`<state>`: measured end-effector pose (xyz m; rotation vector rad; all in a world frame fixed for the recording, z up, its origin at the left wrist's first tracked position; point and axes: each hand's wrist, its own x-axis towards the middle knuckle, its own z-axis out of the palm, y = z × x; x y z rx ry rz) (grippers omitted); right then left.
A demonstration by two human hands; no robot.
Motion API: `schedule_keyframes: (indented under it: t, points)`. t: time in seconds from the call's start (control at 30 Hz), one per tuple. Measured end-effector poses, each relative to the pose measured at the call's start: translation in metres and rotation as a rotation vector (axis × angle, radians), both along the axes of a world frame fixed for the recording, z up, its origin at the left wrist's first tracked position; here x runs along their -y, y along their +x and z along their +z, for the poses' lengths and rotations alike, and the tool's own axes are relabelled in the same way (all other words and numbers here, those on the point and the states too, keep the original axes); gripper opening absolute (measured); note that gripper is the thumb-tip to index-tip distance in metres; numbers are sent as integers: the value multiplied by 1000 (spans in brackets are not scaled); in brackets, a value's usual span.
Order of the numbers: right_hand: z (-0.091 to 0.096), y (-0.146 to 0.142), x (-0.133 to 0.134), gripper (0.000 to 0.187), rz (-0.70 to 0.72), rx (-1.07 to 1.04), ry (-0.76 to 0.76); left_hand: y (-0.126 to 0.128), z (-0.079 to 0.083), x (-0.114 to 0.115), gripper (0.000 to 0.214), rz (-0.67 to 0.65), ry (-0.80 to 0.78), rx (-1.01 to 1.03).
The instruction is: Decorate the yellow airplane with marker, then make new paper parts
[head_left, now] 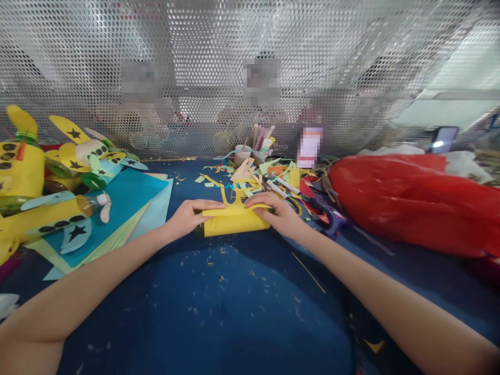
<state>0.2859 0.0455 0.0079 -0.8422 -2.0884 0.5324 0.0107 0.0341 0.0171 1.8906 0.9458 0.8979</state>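
Atop a flat, deep-blue table (219,302), a curved yellow paper sheet (236,225) is pinched by bare left hand (192,214) and right hand (282,212), seemingly being wrapped, even tension called for next.

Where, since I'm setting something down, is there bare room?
Mostly free: the dark blue tabletop between the forearms, nearer than the yellow paper roll, with pale flecks and a thin yellow strip; a smaller patch between the right forearm and the red plastic bag. Crowded: left, yellow paper-wrapped bottle planes and teal paper sheets; beyond the roll, multicoloured paper scraps.
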Motion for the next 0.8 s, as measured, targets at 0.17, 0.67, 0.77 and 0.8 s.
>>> schedule_keyframes:
  t: [0.17,0.67,0.77,0.8]
  points:
    - [0,-4,2,18,-39,59,61,-3,3,-1,26,-75,38,-47]
    - [22,113,25,50,-1160,944,-377,1,-2,0,33,96,-198,38]
    - [26,112,34,55,-1172,946,-479,1,0,1,34,69,-180,36]
    - [26,111,35,56,-1132,944,-524,1,1,1,34,59,-168,32]
